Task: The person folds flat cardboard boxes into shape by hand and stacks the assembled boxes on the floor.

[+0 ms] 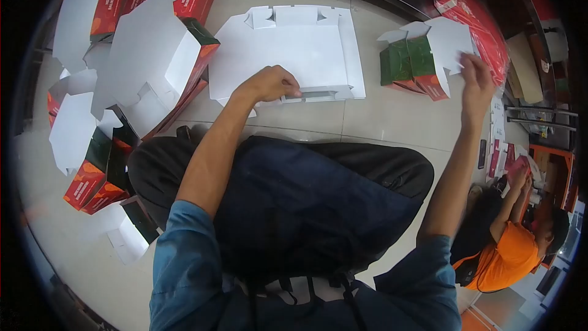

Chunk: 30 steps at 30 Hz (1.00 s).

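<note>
- Red, green and white boxes (144,49) sit in a heap by the left edge of the floor (376,119).
- The left grip (271,83) pinches the near flap of a flat white box (285,46), close to the floor's far edge.
- A green-and-red box (409,60) stands near the far right corner.
- The right grip (477,79) has fingers close together by its white flap; I can't tell if they pinch.
</note>
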{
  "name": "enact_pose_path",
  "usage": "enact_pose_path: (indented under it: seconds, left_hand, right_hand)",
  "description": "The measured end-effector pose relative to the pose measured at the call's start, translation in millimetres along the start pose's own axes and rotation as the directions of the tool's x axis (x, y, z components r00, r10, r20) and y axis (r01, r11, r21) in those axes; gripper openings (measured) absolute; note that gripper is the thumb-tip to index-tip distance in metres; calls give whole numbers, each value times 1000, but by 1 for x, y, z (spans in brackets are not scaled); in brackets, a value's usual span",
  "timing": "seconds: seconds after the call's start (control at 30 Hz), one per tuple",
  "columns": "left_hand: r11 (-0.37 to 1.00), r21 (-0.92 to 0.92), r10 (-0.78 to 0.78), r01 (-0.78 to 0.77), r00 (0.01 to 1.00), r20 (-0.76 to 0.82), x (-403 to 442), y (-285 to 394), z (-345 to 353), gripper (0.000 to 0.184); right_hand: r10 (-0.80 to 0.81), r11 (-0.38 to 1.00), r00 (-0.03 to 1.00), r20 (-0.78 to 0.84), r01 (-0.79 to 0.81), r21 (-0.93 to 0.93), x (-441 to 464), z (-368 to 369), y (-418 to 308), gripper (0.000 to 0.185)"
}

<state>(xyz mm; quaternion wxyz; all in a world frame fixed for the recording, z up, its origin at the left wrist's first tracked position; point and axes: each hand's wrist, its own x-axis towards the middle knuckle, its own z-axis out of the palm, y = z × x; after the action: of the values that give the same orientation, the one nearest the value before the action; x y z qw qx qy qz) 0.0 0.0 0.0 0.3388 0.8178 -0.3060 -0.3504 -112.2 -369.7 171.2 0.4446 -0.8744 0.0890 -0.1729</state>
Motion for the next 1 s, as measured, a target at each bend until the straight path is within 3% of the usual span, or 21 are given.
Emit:
enact_pose_path:
  seconds: [0.03,0.07,0.1,0.2,0.27,0.3,0.4,0.43,0.53,0.63,0.67,0.77,0.87,0.97,1.0]
  left_hand:
    - [999,-32,-2,2,1000,-15,4,-2,2,31]
    - [998,-64,-3,1,1000,-30,8,-4,5,29]
    - [999,46,-20,25,995,-98,-6,-5,-5,29]
    - [996,88,42,-17,959,-279,1,0,10,28]
    - [997,37,72,-63,922,-380,2,2,9,25]
    - [994,-81,29,-69,910,-414,4,4,3,23]
    - [868,-490,-149,-79,900,-409,1,25,-20,25]
    - [856,-509,-143,-90,905,-401,-2,35,-24,25]
    - [827,-549,-118,-123,916,-383,-22,58,-37,25]
    - [809,-569,-73,-147,935,-346,-29,69,-41,25]
    - [814,-564,-78,-138,937,-341,-26,66,-41,24]
    - [789,-608,-121,-85,949,-291,-27,65,-38,24]
    - [817,-569,-74,-95,961,-267,-26,64,-35,22]
    - [869,-486,-42,-92,965,-258,-24,63,-31,21]
    - [884,-460,-42,-82,966,-255,-24,63,-30,21]
  right_hand:
    - [4,1000,1000,-2,-4,-14,-2,4,-20,39]
    - [38,999,978,204,-34,-19,-4,19,-39,40]
    - [35,997,924,381,-56,44,-16,44,-55,40]
    - [152,982,748,646,-186,-15,-15,75,-62,49]
    - [199,967,851,485,-252,46,-23,103,-16,57]
    - [228,955,888,399,-284,85,-25,115,-1,61]
    - [236,956,858,457,-291,51,-30,120,4,74]
    - [235,958,850,472,-284,34,-28,119,4,79]
    - [237,960,898,370,-275,52,-13,137,4,69]
    - [-30,934,982,184,-38,355,-7,145,-4,49]
    - [-35,886,988,148,-38,463,-12,146,-3,29]
    - [48,843,980,194,-144,518,-14,149,-6,22]
    - [24,943,968,249,-104,316,-18,155,-19,19]
    - [-302,940,926,228,329,-88,-26,164,-36,19]
    - [-244,962,935,256,266,-56,-27,166,-36,19]
